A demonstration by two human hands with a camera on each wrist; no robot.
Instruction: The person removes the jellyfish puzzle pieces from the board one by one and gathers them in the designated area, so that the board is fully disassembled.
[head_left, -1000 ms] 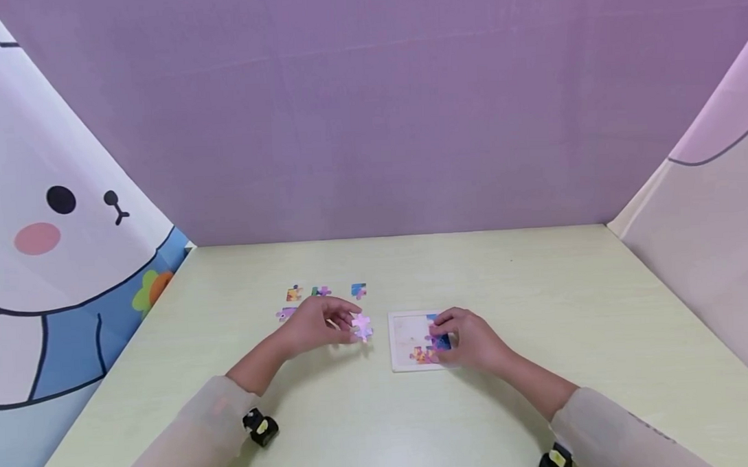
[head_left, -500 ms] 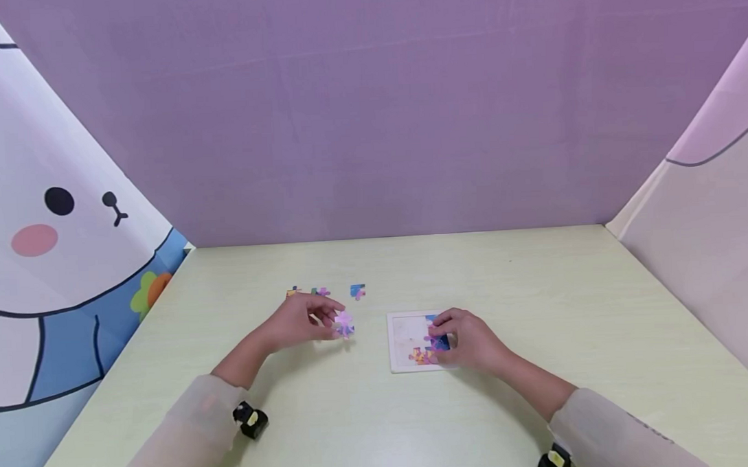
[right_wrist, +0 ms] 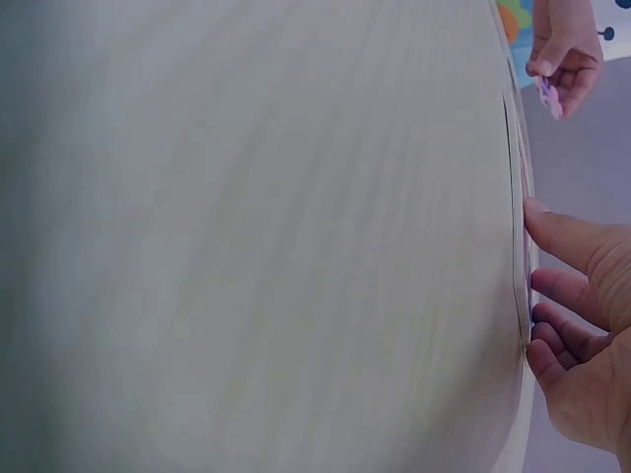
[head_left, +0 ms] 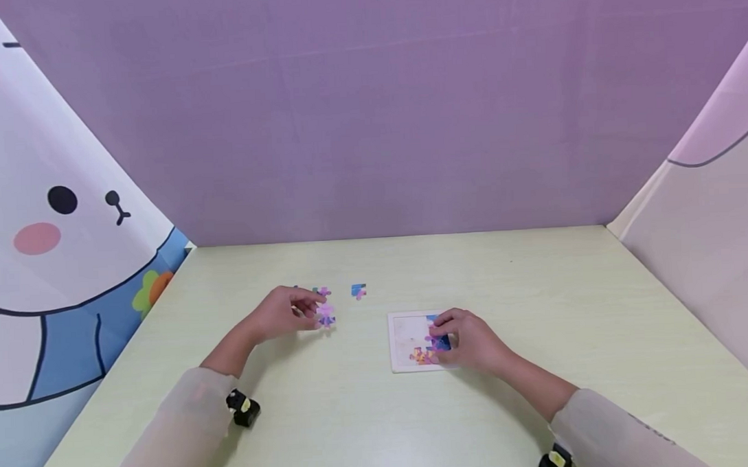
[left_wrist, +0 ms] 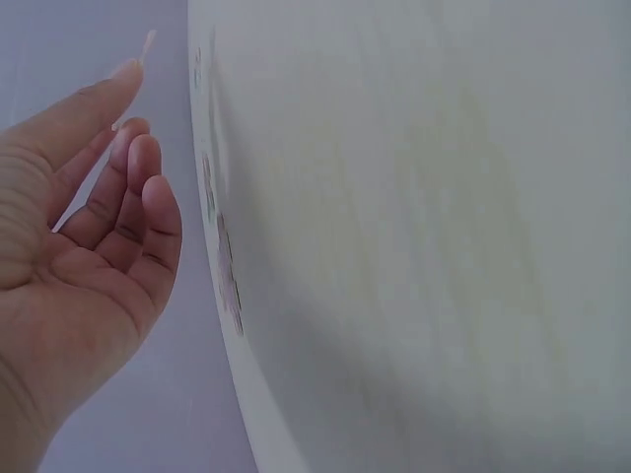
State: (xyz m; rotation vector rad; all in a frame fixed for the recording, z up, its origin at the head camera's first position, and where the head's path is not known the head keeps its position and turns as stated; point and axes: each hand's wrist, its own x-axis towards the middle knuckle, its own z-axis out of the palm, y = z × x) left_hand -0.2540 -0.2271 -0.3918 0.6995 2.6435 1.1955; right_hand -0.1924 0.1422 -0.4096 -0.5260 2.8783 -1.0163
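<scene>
I'm watching the left hand (head_left: 282,314) swing farther left of the tray (head_left: 408,328) than a second ago, pinching a pink puzzle piece (head_left: 325,316), so that one is away from the tray, unfitted. The right hand (head_left: 473,338), thumb and fingers apart, rests on the laid pieces (head_left: 440,342) at the tray's right side.

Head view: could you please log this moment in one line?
left hand: pinches puzzle piece; right hand: on tray; loose pieces: on table

The left fingers (left_wrist: 163,222) pinch a thin piece (left_wrist: 149,45), apart from the pale tabletop (left_wrist: 444,197).
</scene>
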